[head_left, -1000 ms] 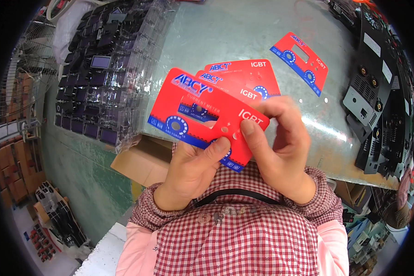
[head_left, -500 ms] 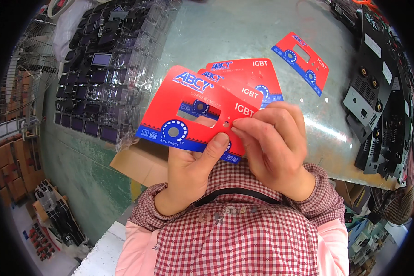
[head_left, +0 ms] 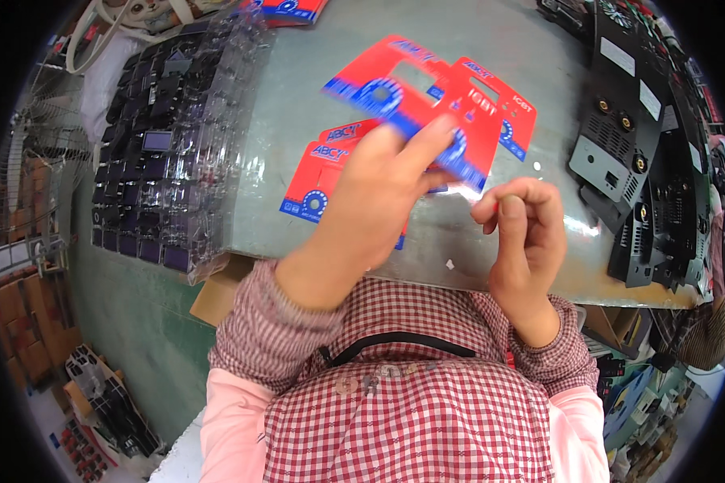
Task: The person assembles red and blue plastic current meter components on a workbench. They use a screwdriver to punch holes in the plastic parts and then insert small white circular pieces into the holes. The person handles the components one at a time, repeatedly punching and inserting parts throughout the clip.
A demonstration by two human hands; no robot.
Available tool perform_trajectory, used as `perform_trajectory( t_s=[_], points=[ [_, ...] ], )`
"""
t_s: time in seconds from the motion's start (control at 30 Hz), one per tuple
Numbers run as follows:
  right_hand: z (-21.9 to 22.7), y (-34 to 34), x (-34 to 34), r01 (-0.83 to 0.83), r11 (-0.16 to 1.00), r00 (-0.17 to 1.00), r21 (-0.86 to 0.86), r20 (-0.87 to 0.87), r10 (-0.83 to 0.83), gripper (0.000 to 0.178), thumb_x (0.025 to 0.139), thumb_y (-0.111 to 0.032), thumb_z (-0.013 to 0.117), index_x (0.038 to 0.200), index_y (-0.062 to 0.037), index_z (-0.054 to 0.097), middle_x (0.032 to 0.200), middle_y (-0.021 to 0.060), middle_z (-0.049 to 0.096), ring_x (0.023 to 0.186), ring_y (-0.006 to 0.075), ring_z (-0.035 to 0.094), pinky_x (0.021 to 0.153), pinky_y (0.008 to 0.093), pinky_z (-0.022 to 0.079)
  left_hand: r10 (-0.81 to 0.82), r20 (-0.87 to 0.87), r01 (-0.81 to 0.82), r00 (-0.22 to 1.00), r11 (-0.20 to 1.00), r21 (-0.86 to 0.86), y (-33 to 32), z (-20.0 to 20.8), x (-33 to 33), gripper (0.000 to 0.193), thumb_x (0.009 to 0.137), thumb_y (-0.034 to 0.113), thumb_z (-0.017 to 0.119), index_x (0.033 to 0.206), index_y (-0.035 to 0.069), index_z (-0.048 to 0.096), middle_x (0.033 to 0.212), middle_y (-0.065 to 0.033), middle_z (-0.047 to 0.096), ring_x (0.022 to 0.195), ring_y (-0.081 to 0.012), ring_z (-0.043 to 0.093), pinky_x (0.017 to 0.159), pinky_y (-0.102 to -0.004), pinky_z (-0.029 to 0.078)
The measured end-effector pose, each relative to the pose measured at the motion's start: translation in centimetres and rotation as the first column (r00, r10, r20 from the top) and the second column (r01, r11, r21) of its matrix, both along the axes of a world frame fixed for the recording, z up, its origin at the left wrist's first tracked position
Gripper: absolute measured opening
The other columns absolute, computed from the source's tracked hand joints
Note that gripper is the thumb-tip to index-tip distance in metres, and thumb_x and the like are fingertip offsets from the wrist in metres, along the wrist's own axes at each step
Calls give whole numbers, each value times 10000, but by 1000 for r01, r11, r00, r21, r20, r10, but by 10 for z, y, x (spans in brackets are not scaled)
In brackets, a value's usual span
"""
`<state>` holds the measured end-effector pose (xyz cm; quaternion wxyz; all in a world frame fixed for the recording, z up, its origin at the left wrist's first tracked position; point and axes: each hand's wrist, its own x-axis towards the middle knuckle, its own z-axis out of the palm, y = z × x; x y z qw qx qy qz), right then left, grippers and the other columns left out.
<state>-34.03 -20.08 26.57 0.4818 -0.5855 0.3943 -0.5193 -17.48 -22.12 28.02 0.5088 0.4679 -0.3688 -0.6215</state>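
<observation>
My left hand (head_left: pixel 354 209) reaches forward over the table, thumb and fingers closed on a red and blue faceplate overlay (head_left: pixel 424 106) with a window and round holes. The overlay is tilted and smeared by motion. It partly covers another overlay of the same kind (head_left: pixel 524 121) that lies flat beyond it. Below my left hand and partly hidden by it, more such overlays (head_left: pixel 302 177) lie overlapping on the table. My right hand (head_left: pixel 528 233) is held off to the right, apart from the overlays, with thumb and fingers pinched; whether a small piece is between them cannot be made out.
Black display modules (head_left: pixel 149 169) in clear plastic trays stand at the left. Black metal panels with sockets (head_left: pixel 620 153) line the right side. More red and blue overlays (head_left: pixel 302 14) lie at the far edge. A small white scrap (head_left: pixel 449 264) lies near the front edge.
My left hand has swung forward and right, carrying the overlay toward the one lying beyond. The right hand has left the overlay and moved right. The view has shifted slightly.
</observation>
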Motion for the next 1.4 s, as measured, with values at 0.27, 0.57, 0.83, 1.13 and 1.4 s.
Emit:
perform_trajectory(
  t_s=[0.27, 0.57, 0.83, 1.13, 1.4],
  points=[
    [-2, -12, -46, -30, 877, 997, 480, 79, -9, 170, 950, -90, 518, 1051, 21, 597, 850, 53, 613, 705, 67, 531, 601, 200, 435, 126, 948, 292, 291, 932, -214, -7, 3, 33, 590, 747, 168, 735, 1266, 2, 509, 1266, -167, 539, 1142, -327, 532, 957, -390, 427],
    [-4, -20, -35, -508, 550, 843, 662, 513, 161, 172, 950, -96, 447, 1028, 0, 567, 721, 0, 503, 609, 76, 472, 545, 210, 417, 35, 999, 412, 34, 910, -46, 26, 9, 50, 731, 561, 115, 818, 1232, 95, 527, 1193, -107, 502, 1143, -309, 474, 1081, -437, 264],
    [-11, -20, -12, -409, 641, 904, 650, 384, 187, 167, 962, -111, 434, 1008, -16, 564, 692, -32, 482, 559, 46, 433, 492, 198, 378, 194, 961, 381, 198, 888, -257, 32, -1, 60, 343, 685, 75, 743, 993, 83, 592, 923, -71, 568, 961, -266, 559, 1070, -493, 269],
    [-11, -19, 14, -261, 839, 962, 478, 62, 264, 211, 989, -138, 441, 1033, 1, 594, 717, -15, 506, 604, 58, 478, 550, 205, 409, 386, 892, 334, 233, 830, -446, 32, -13, 65, 186, 761, 70, 691, 945, 91, 677, 987, -74, 646, 1017, -259, 598, 1062, -491, 294],
    [-16, -19, 20, -146, 929, 982, 340, -63, 177, 165, 904, -102, 593, 1021, 12, 614, 780, 25, 543, 707, 81, 517, 624, 229, 449, 542, 808, 324, 230, 741, -589, 33, -24, 66, 181, 750, 71, 720, 923, 115, 694, 1087, -38, 640, 1130, -265, 563, 1087, -507, 248]
  ],
)
